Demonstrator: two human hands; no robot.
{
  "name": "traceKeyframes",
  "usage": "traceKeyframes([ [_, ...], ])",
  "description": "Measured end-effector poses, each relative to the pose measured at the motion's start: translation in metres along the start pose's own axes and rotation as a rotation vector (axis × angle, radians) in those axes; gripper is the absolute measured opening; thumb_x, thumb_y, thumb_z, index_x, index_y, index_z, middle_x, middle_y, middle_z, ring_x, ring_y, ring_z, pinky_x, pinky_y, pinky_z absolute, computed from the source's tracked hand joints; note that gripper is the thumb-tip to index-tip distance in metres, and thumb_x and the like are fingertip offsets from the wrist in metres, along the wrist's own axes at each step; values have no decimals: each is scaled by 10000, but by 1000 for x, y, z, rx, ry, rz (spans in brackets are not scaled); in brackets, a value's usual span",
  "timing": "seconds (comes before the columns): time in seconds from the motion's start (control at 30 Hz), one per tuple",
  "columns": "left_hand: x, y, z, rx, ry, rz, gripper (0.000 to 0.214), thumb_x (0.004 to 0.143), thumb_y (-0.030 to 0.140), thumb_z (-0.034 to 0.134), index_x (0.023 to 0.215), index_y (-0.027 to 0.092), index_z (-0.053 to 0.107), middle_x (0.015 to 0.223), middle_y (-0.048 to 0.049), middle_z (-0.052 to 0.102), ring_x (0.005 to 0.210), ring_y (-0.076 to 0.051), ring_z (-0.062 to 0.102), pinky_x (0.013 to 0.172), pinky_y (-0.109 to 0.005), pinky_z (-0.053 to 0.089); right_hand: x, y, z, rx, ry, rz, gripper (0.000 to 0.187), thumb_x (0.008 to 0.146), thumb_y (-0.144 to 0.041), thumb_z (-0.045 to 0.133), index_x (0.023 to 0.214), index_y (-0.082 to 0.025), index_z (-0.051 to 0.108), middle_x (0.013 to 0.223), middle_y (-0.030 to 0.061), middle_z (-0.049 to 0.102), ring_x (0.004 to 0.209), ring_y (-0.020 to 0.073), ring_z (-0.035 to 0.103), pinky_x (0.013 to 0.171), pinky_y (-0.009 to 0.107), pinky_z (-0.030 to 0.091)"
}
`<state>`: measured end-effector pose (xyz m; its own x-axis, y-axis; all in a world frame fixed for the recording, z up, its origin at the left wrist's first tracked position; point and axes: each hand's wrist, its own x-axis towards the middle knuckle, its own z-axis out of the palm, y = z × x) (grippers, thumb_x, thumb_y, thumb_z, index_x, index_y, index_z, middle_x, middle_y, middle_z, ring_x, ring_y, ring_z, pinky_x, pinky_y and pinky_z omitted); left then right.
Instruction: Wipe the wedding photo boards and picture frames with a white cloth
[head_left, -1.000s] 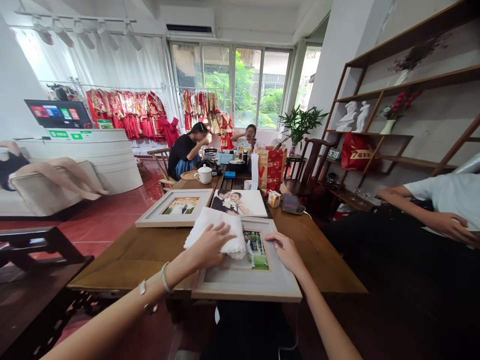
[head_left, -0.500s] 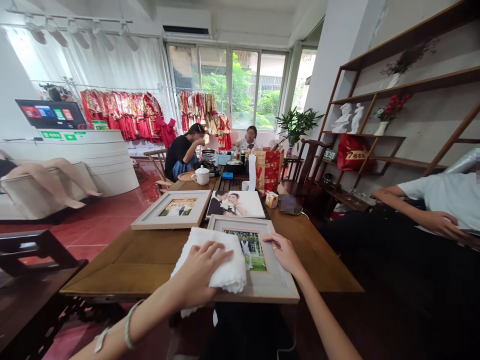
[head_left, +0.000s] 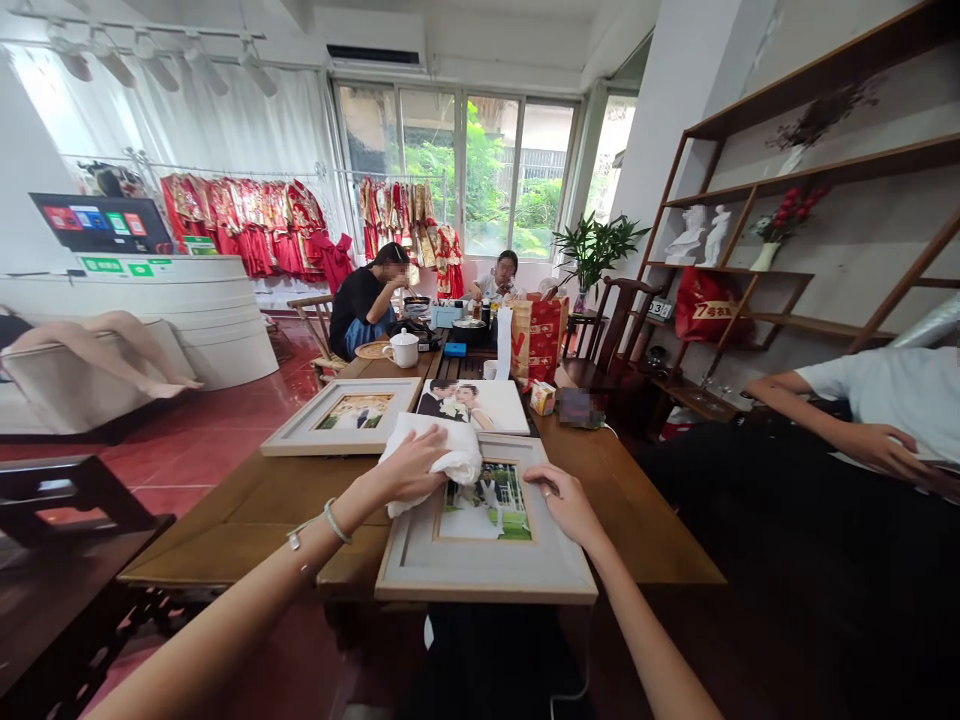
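Observation:
A folded white cloth (head_left: pixel 450 450) is under my left hand (head_left: pixel 416 465), whose fingers press and bunch it over the upper left corner of a pale wooden picture frame (head_left: pixel 420 570). The frame leans at the table's near edge and holds a photo (head_left: pixel 491 510) of people outdoors on grass. My right hand (head_left: pixel 566 505) holds the frame at its right side, fingers curled over the pale mat. Past the cloth lie a second framed photo (head_left: pixel 289 432) and a frameless photo panel (head_left: pixel 502 408) of a couple.
The brown wooden table (head_left: pixel 277 540) also bears a white lidded cup (head_left: pixel 403 350), a red paper bag (head_left: pixel 534 345) and a small box (head_left: pixel 542 399). Two people sit at the far end; another person's arm (head_left: pixel 817 410) shows at right. A wooden chair (head_left: pixel 75 510) stands left.
My left hand has slid the cloth away from me, from the frame's left side up to its top left corner, uncovering more of the mat and photo. My right hand stays in place.

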<state>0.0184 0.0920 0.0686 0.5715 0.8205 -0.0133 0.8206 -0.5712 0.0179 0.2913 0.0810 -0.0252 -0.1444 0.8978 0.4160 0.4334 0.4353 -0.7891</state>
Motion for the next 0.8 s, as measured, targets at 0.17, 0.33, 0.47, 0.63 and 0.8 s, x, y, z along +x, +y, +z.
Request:
traceKeyframes([
  [0.17,-38,32,-2,18,-69,57,542,804,233,491,1338,324,471,1435,-103,377,1387,-362,207,1079,-617,181,1,1,2,4,11,2,358,702,-59,385,848,-176,690,961,73,697,952,193,634,900,347,456],
  [0.33,-84,76,3,10,-170,7,897,625,138,559,1453,318,262,1555,-104,132,1410,-378,27,1084,-651,63,1,1,3,12,20,11,348,699,-62,391,838,-174,690,960,75,696,948,193,633,900,344,457],
  [0.47,-95,95,8,53,-205,-77,1015,555,95,567,1477,281,184,1561,-120,73,1401,-392,-36,1065,-677,5,1,0,2,19,18,10,345,712,-68,395,840,-180,695,962,69,698,947,192,635,903,346,457],
  [0.63,-61,74,10,73,-112,-127,893,632,65,556,1456,243,260,1540,-126,195,1407,-377,74,1089,-639,99,0,-1,0,19,4,5,353,712,-63,401,854,-188,698,977,61,698,968,190,632,905,342,458],
  [0.8,0,26,14,98,90,-158,702,778,77,478,1445,162,272,1514,-166,251,1396,-372,161,1059,-636,208,0,-2,-1,19,-3,1,354,710,-67,396,850,-188,698,963,60,700,954,192,636,899,348,462],
])
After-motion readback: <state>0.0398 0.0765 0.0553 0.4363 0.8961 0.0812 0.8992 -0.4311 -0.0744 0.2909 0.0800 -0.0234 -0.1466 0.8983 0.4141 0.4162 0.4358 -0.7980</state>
